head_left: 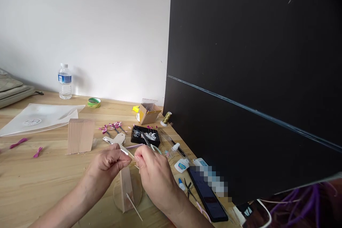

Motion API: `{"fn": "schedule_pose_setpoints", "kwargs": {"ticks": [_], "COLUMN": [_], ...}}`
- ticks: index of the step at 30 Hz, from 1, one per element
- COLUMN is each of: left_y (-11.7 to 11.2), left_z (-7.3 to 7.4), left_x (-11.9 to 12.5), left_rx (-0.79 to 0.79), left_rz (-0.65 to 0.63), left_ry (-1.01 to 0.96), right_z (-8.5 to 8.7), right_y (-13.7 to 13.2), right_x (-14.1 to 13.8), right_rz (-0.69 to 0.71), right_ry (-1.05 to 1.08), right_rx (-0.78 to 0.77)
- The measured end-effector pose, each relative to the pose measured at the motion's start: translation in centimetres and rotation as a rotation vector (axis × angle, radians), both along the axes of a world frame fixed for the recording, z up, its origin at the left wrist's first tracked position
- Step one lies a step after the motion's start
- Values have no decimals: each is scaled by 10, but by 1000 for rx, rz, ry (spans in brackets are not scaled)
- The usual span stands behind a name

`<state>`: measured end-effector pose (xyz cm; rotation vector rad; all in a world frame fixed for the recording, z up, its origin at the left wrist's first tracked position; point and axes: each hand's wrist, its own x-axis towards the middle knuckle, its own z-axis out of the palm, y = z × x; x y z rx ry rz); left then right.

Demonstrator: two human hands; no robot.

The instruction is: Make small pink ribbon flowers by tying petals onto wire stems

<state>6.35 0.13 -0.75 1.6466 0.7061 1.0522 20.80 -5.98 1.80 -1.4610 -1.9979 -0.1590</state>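
Observation:
My left hand (113, 164) has its thumb and forefinger pinched together; what they hold is too small to make out. Close by on the right, my right hand (159, 176) is also pinched, its fingertips mostly hidden. A thin pale stick (131, 154) shows between the hands; I cannot tell whether either holds it. Just behind the left fingers is a silver bulldog clip (119, 140). Scissors (146, 139) with a pale green handle show beyond the right hand. Below the hands, a wooden block (126, 178) rests on a round clear disc (117, 194), with another thin stick (135, 207) against it.
Behind lie pink-purple bows (109, 127), a black tray (135, 139) and a small cardboard box (149, 115). A wooden block (80, 137) stands left, a water bottle (65, 82) farther back. Glue bottles (181, 165), a phone (210, 196) and a tall black panel (240, 78) are right.

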Motion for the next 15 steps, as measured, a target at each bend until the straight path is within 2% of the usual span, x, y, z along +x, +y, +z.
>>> {"fn": "schedule_pose_setpoints", "kwargs": {"ticks": [2, 4, 5, 7, 10, 12, 15], "left_y": [1, 2, 3, 3, 3, 2, 0], "left_z": [0, 1, 1, 1, -1, -1, 0], "left_x": [1, 1, 0, -1, -2, -3, -3], "left_rx": [127, 84, 7, -201, -513, -665, -769], "left_rz": [38, 29, 16, -6, -87, -151, -183], "left_ry": [34, 41, 32, -20, -161, -233, -253], "right_z": [4, 9, 11, 13, 14, 12, 6], "right_y": [0, -1, -2, -6, -12, -12, -6], "right_x": [-1, 0, 1, 2, 3, 4, 7], "right_rz": [-66, -104, -111, -78, 115, 231, 236], "right_ry": [56, 50, 46, 49, -46, -196, -346], "right_rx": [-138, -180, -144, 28, 320, 388, 411]}}
